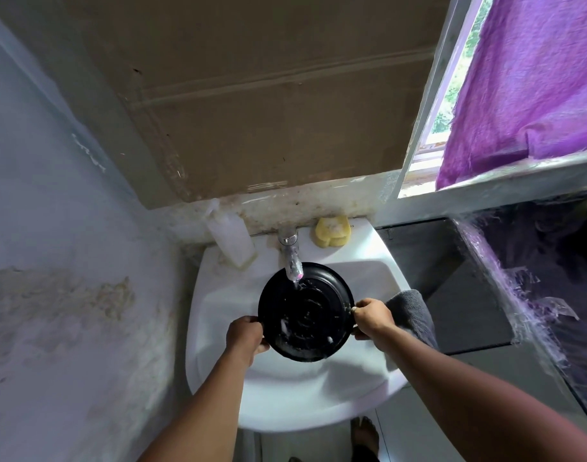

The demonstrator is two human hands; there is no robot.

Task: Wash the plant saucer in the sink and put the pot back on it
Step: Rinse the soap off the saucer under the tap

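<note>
A round black plant saucer (pixel 306 311) is held level over the white sink (pixel 219 378), wet and flecked with suds. My left hand (pixel 245 335) grips its left rim. On the opposite rim my right hand (pixel 372 317) pinches the edge. Water runs from the chrome tap (pixel 290 253) onto the saucer's far part. The pot is not in view.
A yellow sponge (pixel 332 231) lies on the sink's back ledge right of the tap, and a clear soap bottle (pixel 230 236) stands left of it. A grey cloth (pixel 413 313) hangs over the sink's right rim. A wall is close on the left, a dark counter on the right.
</note>
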